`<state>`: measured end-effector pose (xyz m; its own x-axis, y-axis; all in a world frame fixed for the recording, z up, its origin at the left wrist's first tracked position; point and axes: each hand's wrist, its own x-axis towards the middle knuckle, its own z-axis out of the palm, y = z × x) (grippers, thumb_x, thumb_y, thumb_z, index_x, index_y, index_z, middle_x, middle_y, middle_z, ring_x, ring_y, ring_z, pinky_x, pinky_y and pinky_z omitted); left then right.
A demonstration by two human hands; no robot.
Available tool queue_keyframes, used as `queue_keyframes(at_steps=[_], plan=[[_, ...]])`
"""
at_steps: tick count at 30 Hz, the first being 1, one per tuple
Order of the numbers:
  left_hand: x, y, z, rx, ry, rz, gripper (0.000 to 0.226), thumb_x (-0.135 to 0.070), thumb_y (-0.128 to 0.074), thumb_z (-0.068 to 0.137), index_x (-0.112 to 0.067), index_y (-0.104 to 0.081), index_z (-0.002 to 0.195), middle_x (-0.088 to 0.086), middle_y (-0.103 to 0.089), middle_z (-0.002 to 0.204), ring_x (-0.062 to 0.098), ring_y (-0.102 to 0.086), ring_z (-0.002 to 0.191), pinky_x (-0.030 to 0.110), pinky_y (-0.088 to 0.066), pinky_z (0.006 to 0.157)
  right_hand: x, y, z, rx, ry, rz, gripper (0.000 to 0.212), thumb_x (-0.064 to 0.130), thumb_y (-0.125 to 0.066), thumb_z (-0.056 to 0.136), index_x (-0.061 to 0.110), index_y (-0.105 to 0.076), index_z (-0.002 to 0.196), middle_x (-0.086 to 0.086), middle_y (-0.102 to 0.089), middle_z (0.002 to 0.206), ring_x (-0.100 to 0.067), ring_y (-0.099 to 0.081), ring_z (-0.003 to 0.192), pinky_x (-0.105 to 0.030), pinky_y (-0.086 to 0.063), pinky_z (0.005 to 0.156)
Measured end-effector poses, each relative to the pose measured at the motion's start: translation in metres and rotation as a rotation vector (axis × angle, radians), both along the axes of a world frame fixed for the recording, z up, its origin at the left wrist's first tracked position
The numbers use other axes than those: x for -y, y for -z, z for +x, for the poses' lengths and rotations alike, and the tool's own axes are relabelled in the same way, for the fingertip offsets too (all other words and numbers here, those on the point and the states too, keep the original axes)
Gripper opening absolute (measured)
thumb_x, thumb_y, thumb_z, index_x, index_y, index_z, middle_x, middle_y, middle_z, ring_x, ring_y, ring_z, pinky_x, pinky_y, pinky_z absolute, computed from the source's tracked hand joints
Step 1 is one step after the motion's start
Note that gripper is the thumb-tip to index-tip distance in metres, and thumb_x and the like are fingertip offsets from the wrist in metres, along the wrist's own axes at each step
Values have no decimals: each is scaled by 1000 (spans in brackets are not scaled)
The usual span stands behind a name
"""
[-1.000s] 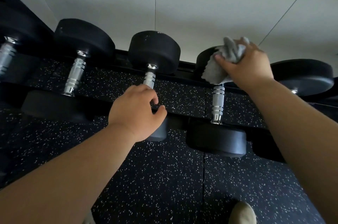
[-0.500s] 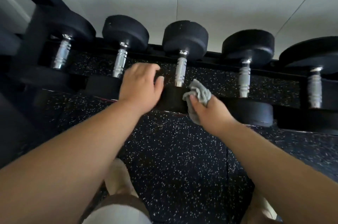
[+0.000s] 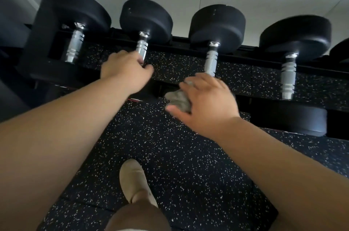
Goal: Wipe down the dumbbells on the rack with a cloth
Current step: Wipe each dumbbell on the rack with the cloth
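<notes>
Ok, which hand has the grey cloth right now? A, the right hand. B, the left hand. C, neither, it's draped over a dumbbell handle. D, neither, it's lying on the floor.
A: the grey cloth is bunched between the thumb and fingers of the right hand, while the left hand is up at a dumbbell handle with no cloth.

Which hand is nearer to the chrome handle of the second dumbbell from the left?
Left. The left hand grips that handle at its lower end; the right hand, holding the cloth, sits off to its right, by the third dumbbell.
</notes>
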<state>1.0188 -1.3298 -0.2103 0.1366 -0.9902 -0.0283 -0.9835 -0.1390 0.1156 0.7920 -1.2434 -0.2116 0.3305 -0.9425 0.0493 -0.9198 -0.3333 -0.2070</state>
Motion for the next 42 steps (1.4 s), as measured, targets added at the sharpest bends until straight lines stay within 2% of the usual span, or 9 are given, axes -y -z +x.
queue_keyframes(at_steps=[7, 10, 14, 18, 26, 30, 36, 39, 42], plan=[[0, 8, -6, 101, 10, -72, 50, -68, -50, 92, -28, -76, 106, 4, -60, 119, 31, -55, 109, 42, -45, 75, -19, 9, -51, 498, 365, 152, 51, 56, -56, 92, 31, -57, 137, 12, -59, 120, -16, -55, 119, -42, -52, 102], [2, 8, -6, 116, 10, -57, 56, -70, -48, 90, -25, -75, 110, 5, -61, 117, 33, -58, 108, 45, -50, 79, -11, 3, -20, 214, 221, 9, 53, 61, -53, 91, 28, -60, 132, 7, -61, 126, -21, -51, 124, -40, -42, 112], [3, 7, -7, 102, -24, -49, 55, -69, -47, 86, -26, -76, 105, 6, -63, 114, 34, -61, 104, 46, -54, 84, 16, -6, 49, -288, -68, 44, 25, 49, -51, 94, 27, -62, 90, 4, -63, 95, -30, -53, 95, -48, -44, 91], [1, 6, -7, 40, -32, -58, 44, -64, -49, 84, -29, -74, 93, 4, -63, 107, 33, -63, 94, 45, -55, 82, 16, 0, 70, -520, -291, 79, 20, 34, -63, 93, 29, -69, 112, 5, -66, 109, -28, -57, 112, -46, -36, 109], [4, 10, -5, 74, -46, -62, 58, -73, -44, 85, -26, -72, 104, 3, -61, 109, 32, -64, 92, 43, -54, 79, -8, -7, -49, 389, 243, 167, 49, 61, -66, 83, 33, -62, 124, 15, -60, 102, -8, -59, 91, -34, -56, 79], [3, 10, -6, 74, -42, -60, 58, -72, -44, 86, -25, -74, 105, 3, -61, 109, 32, -64, 91, 42, -53, 77, -3, 1, -27, 147, 200, 90, 65, 78, -47, 82, 37, -59, 131, 10, -58, 128, -18, -54, 119, -39, -46, 105], [2, 8, -6, 49, -16, -72, 49, -68, -49, 88, -28, -75, 102, 5, -62, 112, 33, -63, 93, 38, -45, 74, 17, -5, 21, -199, -26, -24, 61, 82, -35, 87, 31, -65, 99, 6, -63, 103, -23, -59, 101, -43, -45, 90], [3, 9, -5, 44, -15, -74, 48, -68, -49, 88, -30, -75, 100, 4, -62, 111, 32, -63, 94, 38, -46, 76, 9, 8, -22, 222, 85, -2, 25, 53, -53, 93, 30, -63, 96, 11, -63, 104, -18, -61, 106, -38, -54, 87], [4, 11, -4, 47, -27, -76, 47, -66, -46, 86, -27, -72, 95, 3, -61, 106, 32, -62, 90, 40, -50, 77, -21, 35, -66, 623, 381, 110, 39, 53, -46, 97, 34, -60, 127, 11, -63, 117, -11, -61, 107, -38, -54, 94]])
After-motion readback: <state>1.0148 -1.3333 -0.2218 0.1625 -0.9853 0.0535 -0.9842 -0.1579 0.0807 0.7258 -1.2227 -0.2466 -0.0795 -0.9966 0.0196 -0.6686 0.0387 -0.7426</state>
